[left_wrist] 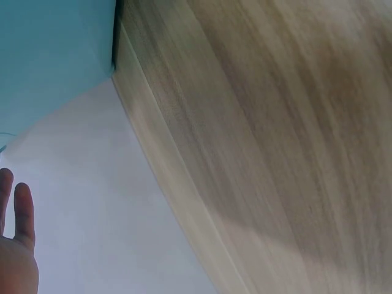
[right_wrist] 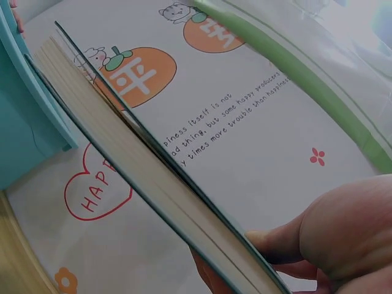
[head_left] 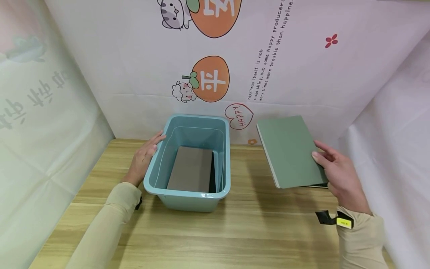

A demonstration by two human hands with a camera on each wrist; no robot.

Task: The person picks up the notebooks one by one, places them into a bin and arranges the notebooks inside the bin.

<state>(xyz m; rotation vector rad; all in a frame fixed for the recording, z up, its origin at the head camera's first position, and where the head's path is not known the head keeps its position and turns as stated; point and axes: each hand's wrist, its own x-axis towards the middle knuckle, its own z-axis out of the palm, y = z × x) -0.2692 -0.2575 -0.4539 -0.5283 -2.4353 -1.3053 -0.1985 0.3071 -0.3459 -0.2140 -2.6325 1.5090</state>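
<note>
My right hand (head_left: 342, 175) grips a green hardcover book (head_left: 290, 153) by its right edge, thumb on top of the cover. The book is held above the table to the right of a blue plastic bin (head_left: 188, 201). In the right wrist view, the thumb and fingers pinch the book (right_wrist: 141, 177), and one cover stands slightly apart from the pages. My left hand (head_left: 142, 158) touches the left rim of the bin with its fingers extended. Inside the bin lies a grey-brown flat book or box (head_left: 191, 170), with a dark edge showing at its right side.
The bin stands on a wood-grain table (head_left: 242, 231). Behind it hangs a white printed sheet (head_left: 285, 67), and similar sheets enclose both sides. A dark edge (head_left: 317, 185) shows under the green book's lower right corner; I cannot tell what it belongs to.
</note>
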